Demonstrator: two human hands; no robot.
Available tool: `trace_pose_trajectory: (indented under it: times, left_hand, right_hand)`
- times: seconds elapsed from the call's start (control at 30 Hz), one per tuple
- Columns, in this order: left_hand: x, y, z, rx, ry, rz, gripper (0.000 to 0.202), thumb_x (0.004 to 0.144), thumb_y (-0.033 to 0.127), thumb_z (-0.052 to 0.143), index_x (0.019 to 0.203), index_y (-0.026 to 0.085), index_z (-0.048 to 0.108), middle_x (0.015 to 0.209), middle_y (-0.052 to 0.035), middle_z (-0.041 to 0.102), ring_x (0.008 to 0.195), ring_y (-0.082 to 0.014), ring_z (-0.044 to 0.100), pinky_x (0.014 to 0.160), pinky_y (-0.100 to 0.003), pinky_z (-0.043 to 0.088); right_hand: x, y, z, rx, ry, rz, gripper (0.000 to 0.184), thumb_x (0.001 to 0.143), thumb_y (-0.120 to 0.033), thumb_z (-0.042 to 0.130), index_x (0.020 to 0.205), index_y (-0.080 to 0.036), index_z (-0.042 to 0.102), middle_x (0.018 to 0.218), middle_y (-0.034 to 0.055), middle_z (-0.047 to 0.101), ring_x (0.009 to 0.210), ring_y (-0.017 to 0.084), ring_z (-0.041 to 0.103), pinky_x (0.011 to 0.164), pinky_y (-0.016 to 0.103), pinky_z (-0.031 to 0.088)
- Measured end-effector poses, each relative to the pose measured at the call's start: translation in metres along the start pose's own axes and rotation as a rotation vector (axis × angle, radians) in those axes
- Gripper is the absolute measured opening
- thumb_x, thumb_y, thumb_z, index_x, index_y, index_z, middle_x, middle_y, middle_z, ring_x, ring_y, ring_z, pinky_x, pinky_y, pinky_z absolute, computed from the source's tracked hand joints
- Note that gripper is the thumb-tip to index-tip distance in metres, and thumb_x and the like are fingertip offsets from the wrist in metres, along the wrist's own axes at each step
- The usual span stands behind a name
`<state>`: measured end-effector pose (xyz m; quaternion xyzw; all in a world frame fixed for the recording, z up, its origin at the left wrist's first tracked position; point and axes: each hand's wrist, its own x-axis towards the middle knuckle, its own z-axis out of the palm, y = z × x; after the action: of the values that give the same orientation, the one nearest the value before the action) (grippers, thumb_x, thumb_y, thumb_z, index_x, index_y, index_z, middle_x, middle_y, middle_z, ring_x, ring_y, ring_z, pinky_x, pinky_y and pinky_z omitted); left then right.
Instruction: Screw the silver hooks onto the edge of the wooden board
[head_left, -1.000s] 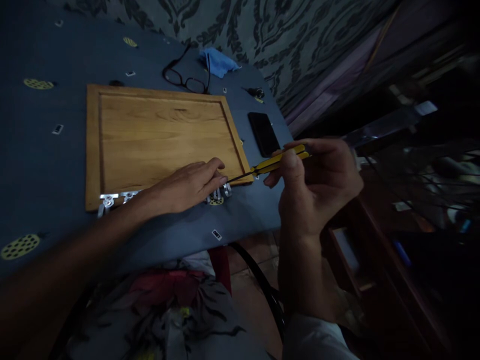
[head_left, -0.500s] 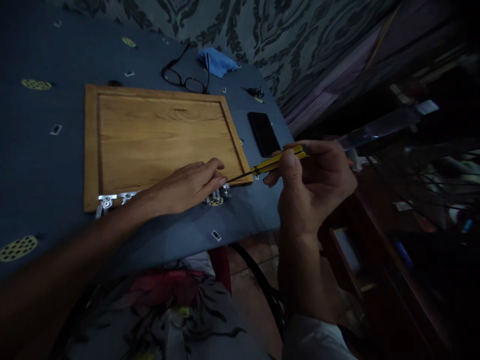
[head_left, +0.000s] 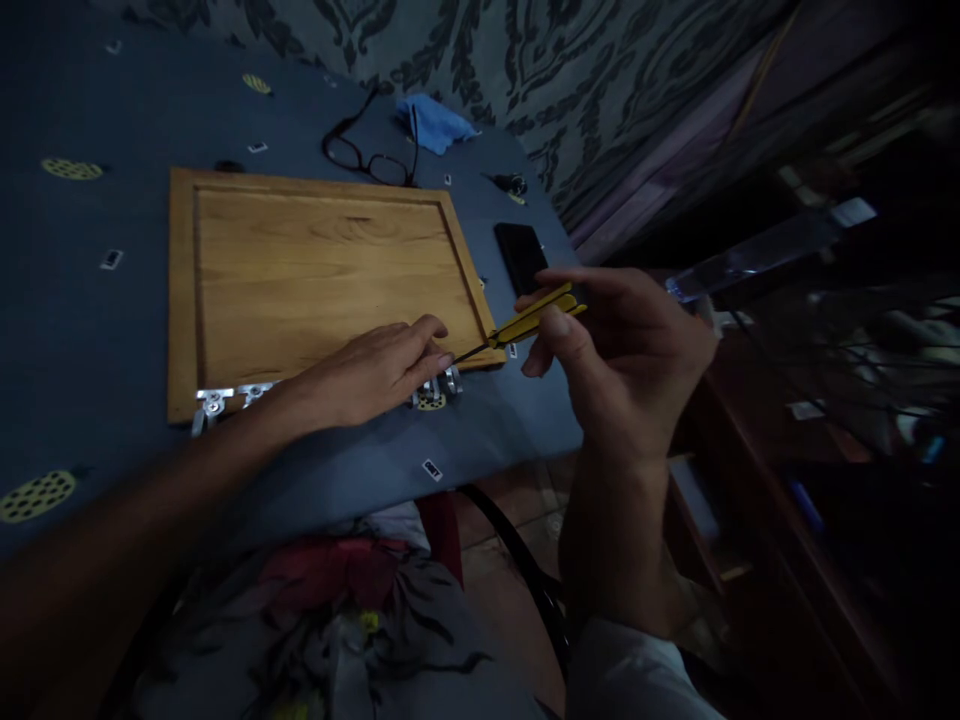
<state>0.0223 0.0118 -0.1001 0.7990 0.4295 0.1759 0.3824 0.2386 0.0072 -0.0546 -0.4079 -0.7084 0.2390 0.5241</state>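
A wooden cabinet door lies flat on a blue-covered table. Metal hinges sit along its near edge. My left hand rests palm down on the door's near right corner, fingers pressed over a hinge. My right hand pinches a yellow-handled screwdriver, its dark tip pointing at my left fingertips by that hinge.
Black glasses and a blue cloth lie beyond the door. A dark phone and a small dark item lie near the table's right edge. Dark shelves stand at the right. Patterned fabric lies below the table.
My right hand has shifted left and slightly up with the screwdriver, regripping the handle nearer the shaft. My left hand has stayed put on the hinge.
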Motion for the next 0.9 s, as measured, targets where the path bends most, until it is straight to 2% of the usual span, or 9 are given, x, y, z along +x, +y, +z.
trace_pose_trajectory:
  times: [0.1, 0.23, 0.4, 0.57, 0.7, 0.8, 0.9]
  left_hand:
    - [0.000, 0.001, -0.001, -0.003, -0.007, 0.008, 0.043, 0.107, 0.049, 0.033, 0.132, 0.019, 0.051, 0.124, -0.0144, 0.072, 0.117, -0.0277, 0.067, 0.101, -0.042, 0.050]
    - [0.000, 0.000, -0.001, -0.001, 0.001, 0.013, 0.042, 0.107, 0.049, 0.034, 0.131, 0.020, 0.051, 0.125, -0.0143, 0.072, 0.116, -0.0270, 0.067, 0.100, -0.041, 0.050]
    - [-0.001, -0.001, 0.000, -0.001, 0.013, 0.016, 0.038, 0.108, 0.048, 0.036, 0.130, 0.021, 0.051, 0.126, -0.0129, 0.073, 0.116, -0.0260, 0.067, 0.099, -0.040, 0.051]
    - [-0.002, 0.001, -0.001, 0.006, -0.003, 0.010, 0.039, 0.108, 0.048, 0.033, 0.130, 0.020, 0.051, 0.126, -0.0146, 0.072, 0.114, -0.0268, 0.067, 0.097, -0.040, 0.051]
    - [-0.001, 0.001, -0.001, 0.013, -0.005, 0.019, 0.040, 0.108, 0.047, 0.033, 0.130, 0.019, 0.051, 0.123, -0.0148, 0.072, 0.114, -0.0269, 0.067, 0.097, -0.041, 0.050]
    - [-0.001, 0.000, 0.000, 0.028, 0.008, 0.033, 0.038, 0.108, 0.047, 0.033, 0.128, 0.020, 0.051, 0.120, -0.0133, 0.072, 0.112, -0.0267, 0.067, 0.096, -0.040, 0.051]
    - [0.000, -0.001, 0.000, 0.035, 0.012, 0.029, 0.038, 0.109, 0.047, 0.033, 0.127, 0.021, 0.052, 0.119, -0.0129, 0.073, 0.110, -0.0264, 0.068, 0.094, -0.040, 0.051]
  right_hand:
    - [0.002, -0.003, -0.005, -0.005, -0.074, 0.014, 0.021, 0.093, -0.040, 0.079, 0.113, -0.037, 0.080, 0.090, -0.0032, 0.081, 0.046, 0.010, 0.058, 0.045, 0.028, 0.052]
    - [0.002, -0.005, -0.008, 0.020, -0.102, 0.020, 0.022, 0.093, -0.039, 0.079, 0.114, -0.036, 0.080, 0.097, -0.0022, 0.082, 0.046, 0.010, 0.058, 0.045, 0.028, 0.052]
    - [0.000, -0.002, -0.003, 0.021, -0.019, 0.006, 0.017, 0.087, -0.040, 0.086, 0.098, -0.030, 0.079, 0.089, -0.0031, 0.079, 0.047, 0.010, 0.060, 0.043, 0.029, 0.050]
    - [-0.004, 0.000, 0.007, 0.057, 0.057, 0.003, 0.021, 0.081, -0.035, 0.091, 0.087, -0.031, 0.072, 0.072, -0.0051, 0.070, 0.047, 0.013, 0.060, 0.040, 0.031, 0.048]
    - [-0.005, -0.001, 0.009, 0.106, 0.059, 0.019, 0.019, 0.084, -0.031, 0.089, 0.087, -0.030, 0.070, 0.082, -0.0043, 0.077, 0.048, 0.010, 0.061, 0.042, 0.028, 0.049]
    - [-0.003, -0.001, 0.003, 0.097, -0.011, 0.031, 0.016, 0.085, -0.035, 0.088, 0.093, -0.031, 0.074, 0.086, -0.0038, 0.078, 0.055, 0.012, 0.067, 0.046, 0.027, 0.054]
    - [-0.002, -0.001, -0.004, 0.081, -0.096, 0.014, 0.027, 0.088, -0.042, 0.084, 0.112, -0.033, 0.078, 0.094, -0.0025, 0.078, 0.063, 0.013, 0.070, 0.053, 0.028, 0.060]
